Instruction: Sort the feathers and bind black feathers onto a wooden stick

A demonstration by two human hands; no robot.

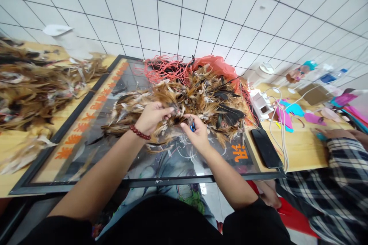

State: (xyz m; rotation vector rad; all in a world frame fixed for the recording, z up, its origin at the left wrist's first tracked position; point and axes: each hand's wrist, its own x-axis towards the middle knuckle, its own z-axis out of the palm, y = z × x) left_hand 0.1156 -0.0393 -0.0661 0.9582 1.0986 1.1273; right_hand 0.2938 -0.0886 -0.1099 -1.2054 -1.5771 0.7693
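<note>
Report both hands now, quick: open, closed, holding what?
Left hand: closed, thumb and fingers pinching at feathers.
Right hand: closed around a small blue object; what it is cannot be told.

The panel (97, 147) leaves room leftward; the feather pile (204, 97) (broad, shaggy) blocks its middle.

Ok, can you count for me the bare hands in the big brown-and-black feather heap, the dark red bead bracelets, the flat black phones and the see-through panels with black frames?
Bare hands in the brown-and-black feather heap: 2 (left hand, right hand)
Dark red bead bracelet: 1
Flat black phone: 1
See-through panel with black frame: 1
Total: 5
</note>
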